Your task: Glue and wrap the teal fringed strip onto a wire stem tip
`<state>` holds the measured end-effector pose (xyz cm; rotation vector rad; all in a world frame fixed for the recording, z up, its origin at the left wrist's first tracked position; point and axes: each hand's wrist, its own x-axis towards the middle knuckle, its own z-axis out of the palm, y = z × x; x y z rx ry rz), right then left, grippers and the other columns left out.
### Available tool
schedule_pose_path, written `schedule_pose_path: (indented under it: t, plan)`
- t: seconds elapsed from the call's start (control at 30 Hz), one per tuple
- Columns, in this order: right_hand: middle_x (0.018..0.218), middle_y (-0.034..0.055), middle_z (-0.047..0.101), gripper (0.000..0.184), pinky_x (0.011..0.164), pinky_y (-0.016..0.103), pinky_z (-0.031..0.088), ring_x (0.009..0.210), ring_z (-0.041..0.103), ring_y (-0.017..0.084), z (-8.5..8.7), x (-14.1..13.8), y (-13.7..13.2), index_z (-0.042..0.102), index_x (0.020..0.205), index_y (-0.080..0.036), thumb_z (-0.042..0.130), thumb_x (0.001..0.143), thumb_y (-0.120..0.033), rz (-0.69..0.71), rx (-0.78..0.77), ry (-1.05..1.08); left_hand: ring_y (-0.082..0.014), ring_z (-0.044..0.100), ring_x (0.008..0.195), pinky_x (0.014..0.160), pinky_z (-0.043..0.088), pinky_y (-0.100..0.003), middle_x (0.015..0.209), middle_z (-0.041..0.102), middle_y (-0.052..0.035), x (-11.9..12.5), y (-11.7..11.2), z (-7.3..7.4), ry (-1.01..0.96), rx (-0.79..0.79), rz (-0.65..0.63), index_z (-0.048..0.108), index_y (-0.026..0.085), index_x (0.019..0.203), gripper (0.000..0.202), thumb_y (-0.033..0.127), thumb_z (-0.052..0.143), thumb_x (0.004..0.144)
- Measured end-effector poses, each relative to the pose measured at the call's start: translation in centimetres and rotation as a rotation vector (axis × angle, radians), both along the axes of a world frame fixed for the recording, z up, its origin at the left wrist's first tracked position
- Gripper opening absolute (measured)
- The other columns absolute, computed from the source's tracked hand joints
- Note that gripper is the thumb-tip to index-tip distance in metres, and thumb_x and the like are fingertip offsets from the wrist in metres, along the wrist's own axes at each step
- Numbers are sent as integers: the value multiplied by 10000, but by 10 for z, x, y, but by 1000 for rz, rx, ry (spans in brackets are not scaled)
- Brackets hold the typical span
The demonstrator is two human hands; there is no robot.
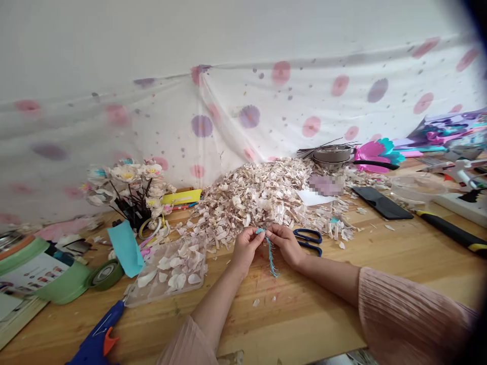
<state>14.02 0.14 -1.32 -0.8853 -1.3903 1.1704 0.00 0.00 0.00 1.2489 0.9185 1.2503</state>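
Note:
Both hands meet over the wooden table (312, 314), in front of a big heap of pale dried husks (266, 195). My left hand (245, 247) pinches the top end of a thin teal fringed paper strip (271, 256). My right hand (287, 243) pinches the same strip just beside it. The strip's fringed tail hangs down between the hands toward the table. Blue-handled scissors (309, 237) lie just right of my right hand.
A clear tray of pale petals (169, 271), a teal paper piece (126, 248) and a tape roll (104, 274) lie left. A blue glue gun (97, 339) is at front left. A husk-flower bouquet (131, 190) stands behind. A metal pan (333, 154) and black phone (382, 203) are right.

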Motion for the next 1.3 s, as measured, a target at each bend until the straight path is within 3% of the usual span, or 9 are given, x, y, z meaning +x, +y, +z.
schedule_pose_path:
  t: [0.17, 0.37, 0.6, 0.83, 1.3]
  plan:
    - [580, -40, 416, 427, 521, 253, 297, 550, 350, 117, -3, 1, 3, 487, 654, -198, 609, 805, -578, -19, -14, 14, -127, 469, 616, 616, 365, -246, 633, 574, 9, -1, 3, -2, -18, -20, -7, 647, 155, 698, 286, 416, 761, 682]
    - [730, 13, 586, 355, 614, 279, 410, 655, 497, 156, -5, 0, 6, 607, 833, -189, 683, 760, -527, -10, -8, 35, -117, 465, 598, 595, 352, -238, 623, 576, 7, -4, 6, -7, -50, -72, -58, 670, 148, 703, 263, 395, 755, 674]
    - [704, 13, 594, 297, 642, 295, 425, 656, 513, 160, -4, -1, 6, 616, 758, -193, 672, 778, -483, -20, -7, 41, -111, 478, 595, 606, 359, -232, 631, 604, 1, -4, 5, -6, -71, -110, -66, 683, 148, 720, 230, 367, 743, 680]
    - [812, 30, 669, 273, 736, 327, 477, 741, 593, 184, -2, -1, 4, 662, 864, -200, 716, 750, -442, -4, 10, 59, -116, 492, 603, 598, 369, -233, 640, 608, -4, -4, 7, -7, -89, -113, -60, 677, 146, 701, 234, 362, 758, 658]
    - [749, 18, 672, 211, 699, 308, 476, 702, 594, 175, -5, -1, 6, 675, 793, -200, 706, 747, -403, -54, 56, 22, -114, 481, 604, 607, 367, -233, 632, 588, -3, -5, 6, -6, -90, -130, -60, 664, 138, 712, 245, 356, 763, 658]
